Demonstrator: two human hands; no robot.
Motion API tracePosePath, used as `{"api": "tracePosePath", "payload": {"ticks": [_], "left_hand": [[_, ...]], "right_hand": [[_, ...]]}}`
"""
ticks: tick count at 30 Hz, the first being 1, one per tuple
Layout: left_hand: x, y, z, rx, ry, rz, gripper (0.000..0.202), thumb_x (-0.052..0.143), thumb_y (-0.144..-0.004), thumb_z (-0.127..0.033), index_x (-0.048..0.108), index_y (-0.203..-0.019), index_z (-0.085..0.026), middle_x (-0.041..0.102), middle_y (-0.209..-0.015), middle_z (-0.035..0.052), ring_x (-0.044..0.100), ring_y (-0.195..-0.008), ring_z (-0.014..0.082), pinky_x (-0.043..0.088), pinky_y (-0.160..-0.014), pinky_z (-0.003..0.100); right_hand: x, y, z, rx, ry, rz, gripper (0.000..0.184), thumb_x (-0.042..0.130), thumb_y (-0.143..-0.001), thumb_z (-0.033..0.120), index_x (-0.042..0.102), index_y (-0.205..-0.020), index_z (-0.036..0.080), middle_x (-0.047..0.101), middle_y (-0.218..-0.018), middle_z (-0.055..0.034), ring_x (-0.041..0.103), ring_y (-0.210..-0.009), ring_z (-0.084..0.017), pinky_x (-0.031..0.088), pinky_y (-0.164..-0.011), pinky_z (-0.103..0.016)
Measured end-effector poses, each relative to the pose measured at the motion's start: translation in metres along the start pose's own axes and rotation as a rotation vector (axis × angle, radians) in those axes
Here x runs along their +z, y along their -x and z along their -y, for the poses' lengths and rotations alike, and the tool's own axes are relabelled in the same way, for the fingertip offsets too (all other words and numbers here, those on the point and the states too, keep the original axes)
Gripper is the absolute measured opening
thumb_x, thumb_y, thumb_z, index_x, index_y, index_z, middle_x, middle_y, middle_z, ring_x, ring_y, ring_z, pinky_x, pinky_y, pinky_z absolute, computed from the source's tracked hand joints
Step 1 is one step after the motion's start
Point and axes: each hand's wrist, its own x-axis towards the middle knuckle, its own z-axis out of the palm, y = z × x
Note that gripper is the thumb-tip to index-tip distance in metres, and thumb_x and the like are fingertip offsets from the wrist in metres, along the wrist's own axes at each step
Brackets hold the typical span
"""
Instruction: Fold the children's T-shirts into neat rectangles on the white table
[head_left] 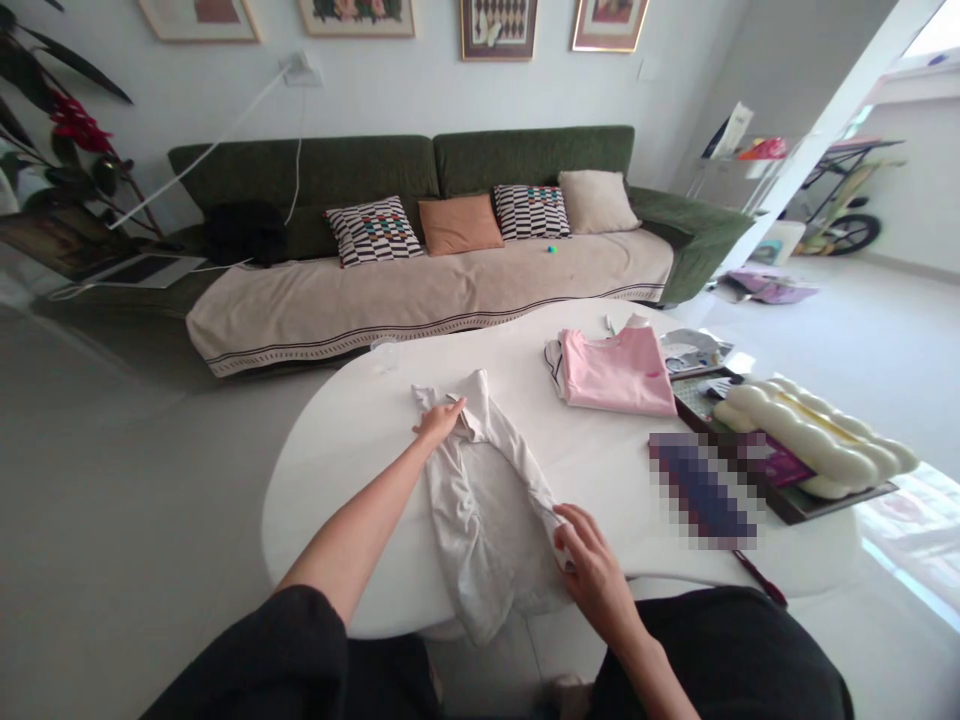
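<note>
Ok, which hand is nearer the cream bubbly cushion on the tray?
Right. The right hand, gripping the white garment, sits left of the cushion; the left hand is farther left.

Table point(360, 430), centre: a loose garment point(480, 500) lies on its near part, one end hanging over the near edge. The left hand point(439, 420) rests on the garment's far end, the right hand point(592, 570) at its near right edge. Farther right lies a folded garment point(615, 372), and right of that a tray point(795, 505) bearing a pad point(817, 435). Behind the table stands a sofa point(525, 160) with a row of cushions point(459, 224); a plant point(67, 130) stands to its left.
</note>
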Motion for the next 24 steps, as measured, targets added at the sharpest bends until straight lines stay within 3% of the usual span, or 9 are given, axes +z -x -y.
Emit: {"api": "tracePosePath", "payload": {"ticks": [2, 4, 6, 8, 13, 19, 22, 24], "left_hand": [[0.005, -0.003, -0.007, -0.044, 0.066, -0.042, 0.037, 0.047, -0.076, -0.055, 0.066, -0.086, -0.025, 0.067, -0.095, 0.007, 0.056, -0.1, 0.0326, 0.039, -0.084, 0.051], [0.011, -0.004, -0.013, -0.068, 0.142, -0.08, 0.025, 0.055, -0.074, -0.043, 0.065, -0.082, -0.021, 0.067, -0.087, 0.0067, 0.061, -0.089, 0.0264, 0.044, -0.08, 0.04], [0.016, -0.004, -0.017, -0.076, 0.215, -0.119, 0.016, 0.054, -0.075, -0.029, 0.061, -0.084, -0.018, 0.066, -0.081, 0.0054, 0.063, -0.077, 0.0192, 0.047, -0.072, 0.03], [0.017, -0.004, -0.018, -0.075, 0.28, -0.154, 0.02, 0.05, -0.076, -0.021, 0.056, -0.095, -0.017, 0.064, -0.076, 0.0032, 0.062, -0.068, 0.0146, 0.047, -0.065, 0.024], [0.003, 0.005, -0.008, -0.042, 0.364, -0.201, 0.041, 0.04, -0.078, -0.013, 0.039, -0.119, -0.02, 0.06, -0.072, -0.0019, 0.06, -0.059, 0.0108, 0.047, -0.06, 0.021], [0.003, 0.022, 0.015, -0.103, 0.32, -0.087, 0.024, 0.041, -0.074, -0.009, 0.057, -0.09, -0.018, 0.06, -0.065, -0.0016, 0.059, -0.057, 0.0116, 0.047, -0.057, 0.021], [0.004, 0.019, 0.018, -0.129, 0.274, -0.068, 0.023, 0.048, -0.075, -0.016, 0.057, -0.095, -0.019, 0.063, -0.07, -0.0003, 0.061, -0.062, 0.0133, 0.048, -0.059, 0.023], [0.001, 0.012, 0.015, -0.129, 0.221, -0.114, 0.027, 0.053, -0.074, -0.023, 0.056, -0.101, -0.02, 0.064, -0.084, 0.0033, 0.062, -0.077, 0.0173, 0.048, -0.068, 0.027]], "right_hand": [[0.011, 0.007, 0.008, -0.088, 0.027, 0.083, 0.049, 0.031, -0.051, -0.002, 0.051, -0.09, 0.018, 0.042, -0.132, -0.007, 0.028, -0.128, -0.02, 0.032, -0.1, -0.04], [0.023, 0.013, 0.009, -0.095, 0.06, 0.139, 0.062, 0.03, -0.051, -0.003, 0.049, -0.108, 0.015, 0.036, -0.138, -0.0071, 0.024, -0.13, -0.018, 0.031, -0.101, -0.039], [0.032, 0.018, 0.005, -0.065, 0.088, 0.151, 0.075, 0.029, -0.053, -0.003, 0.038, -0.126, 0.013, 0.032, -0.14, -0.0075, 0.022, -0.131, -0.016, 0.032, -0.101, -0.037], [0.038, 0.022, 0.001, -0.038, 0.124, 0.153, 0.084, 0.029, -0.055, -0.001, 0.024, -0.137, 0.014, 0.028, -0.143, -0.0062, 0.018, -0.132, -0.016, 0.03, -0.102, -0.038], [0.042, 0.024, 0.0, -0.013, 0.225, 0.192, 0.081, 0.033, -0.063, 0.004, 0.017, -0.141, 0.019, 0.015, -0.146, -0.0019, 0.01, -0.134, -0.017, 0.026, -0.104, -0.038], [0.044, 0.024, 0.002, 0.004, 0.275, 0.209, 0.072, 0.035, -0.071, 0.007, 0.021, -0.139, 0.025, 0.014, -0.146, 0.0, 0.011, -0.134, -0.017, 0.026, -0.103, -0.039], [0.043, 0.024, 0.002, 0.011, 0.267, 0.217, 0.072, 0.036, -0.071, 0.008, 0.022, -0.139, 0.026, 0.015, -0.146, 0.0001, 0.012, -0.134, -0.018, 0.026, -0.104, -0.039], [0.042, 0.023, 0.002, 0.02, 0.263, 0.218, 0.073, 0.036, -0.071, 0.007, 0.021, -0.139, 0.027, 0.015, -0.146, 0.0006, 0.012, -0.134, -0.018, 0.026, -0.104, -0.039]]}}
